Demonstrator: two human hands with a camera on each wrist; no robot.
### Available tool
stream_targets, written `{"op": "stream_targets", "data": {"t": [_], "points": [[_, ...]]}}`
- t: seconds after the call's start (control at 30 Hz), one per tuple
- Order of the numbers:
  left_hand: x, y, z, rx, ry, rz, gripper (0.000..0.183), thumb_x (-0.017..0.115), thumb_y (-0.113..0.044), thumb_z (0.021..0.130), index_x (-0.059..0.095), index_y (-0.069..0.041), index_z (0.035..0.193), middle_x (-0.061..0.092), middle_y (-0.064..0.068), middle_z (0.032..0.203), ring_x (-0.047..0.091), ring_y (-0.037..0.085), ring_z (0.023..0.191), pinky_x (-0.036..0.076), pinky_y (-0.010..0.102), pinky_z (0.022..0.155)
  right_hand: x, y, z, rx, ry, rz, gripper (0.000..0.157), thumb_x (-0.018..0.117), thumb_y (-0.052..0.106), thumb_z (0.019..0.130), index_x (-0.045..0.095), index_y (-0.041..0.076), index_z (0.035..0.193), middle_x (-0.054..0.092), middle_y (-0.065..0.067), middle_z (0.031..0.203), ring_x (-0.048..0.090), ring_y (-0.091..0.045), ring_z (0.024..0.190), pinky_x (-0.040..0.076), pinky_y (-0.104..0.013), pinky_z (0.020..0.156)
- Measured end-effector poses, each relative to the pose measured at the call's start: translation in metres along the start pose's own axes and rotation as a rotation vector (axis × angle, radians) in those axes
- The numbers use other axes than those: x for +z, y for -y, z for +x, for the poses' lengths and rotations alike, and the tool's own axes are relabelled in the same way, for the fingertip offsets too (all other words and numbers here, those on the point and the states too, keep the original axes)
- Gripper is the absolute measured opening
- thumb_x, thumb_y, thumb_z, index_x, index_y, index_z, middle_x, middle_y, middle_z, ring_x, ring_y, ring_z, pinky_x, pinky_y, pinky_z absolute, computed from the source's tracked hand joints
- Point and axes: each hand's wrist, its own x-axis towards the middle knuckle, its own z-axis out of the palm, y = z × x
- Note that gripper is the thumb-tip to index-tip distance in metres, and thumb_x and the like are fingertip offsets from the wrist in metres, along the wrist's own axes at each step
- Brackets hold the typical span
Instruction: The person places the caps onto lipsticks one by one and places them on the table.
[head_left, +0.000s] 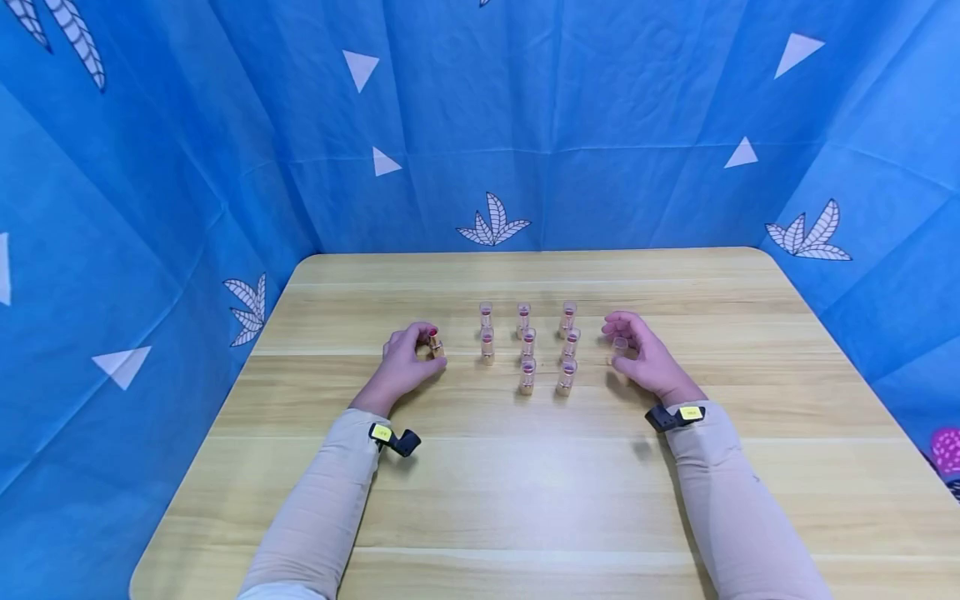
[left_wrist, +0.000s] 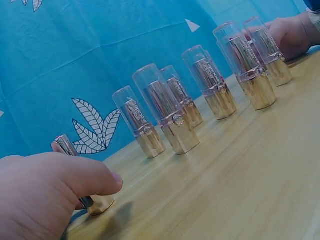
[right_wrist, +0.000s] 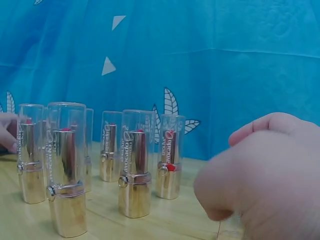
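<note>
My left hand point(head_left: 407, 358) grips an uncapped lipstick point(head_left: 435, 342) with a gold base and red tip, left of the group. In the left wrist view its base point(left_wrist: 101, 205) is at the table, and the thumb partly covers the tube. My right hand point(head_left: 643, 357) holds a clear lipstick cap point(head_left: 619, 345) between thumb and fingers, low over the table at the right. Only a faint edge of that cap shows in the right wrist view, below the hand point(right_wrist: 265, 185). Between the hands stand several capped lipsticks point(head_left: 528, 377), upright in short rows.
A light wooden table point(head_left: 480, 500) lies under everything, its far edge against a blue patterned curtain point(head_left: 480, 108). The nearest capped lipstick point(head_left: 487, 346) to my left hand stands a short way to its right. Dark cameras are strapped on both wrists.
</note>
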Motion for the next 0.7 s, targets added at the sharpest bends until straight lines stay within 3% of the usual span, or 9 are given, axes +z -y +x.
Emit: {"op": "stream_targets", "data": {"t": [0.4, 0.7], "points": [[-0.0009, 0.0001, -0.0004, -0.013, 0.011, 0.026, 0.055, 0.072, -0.034, 0.071, 0.047, -0.021, 0.118, 0.051, -0.005, 0.11, 0.031, 0.022, 0.114, 0.021, 0.044, 0.095, 0.0028, 0.0012, 0.0002, 0.029, 0.009, -0.119, 0.062, 0.055, -0.019, 0.061, 0.039, -0.004, 0.118, 0.046, -0.026, 0.101, 0.044, -0.031, 0.086, 0.038, -0.033, 0.073], [-0.0008, 0.001, -0.001, -0.001, 0.014, 0.045, 0.05, 0.071, -0.031, 0.073, 0.048, -0.019, 0.116, 0.053, -0.002, 0.108, 0.032, 0.022, 0.11, 0.023, 0.044, 0.092, 0.0027, -0.0008, 0.0002, 0.058, 0.017, -0.101, 0.056, 0.054, -0.019, 0.061, 0.04, -0.005, 0.114, 0.046, -0.025, 0.098, 0.045, -0.034, 0.084, 0.039, -0.039, 0.071]]}}
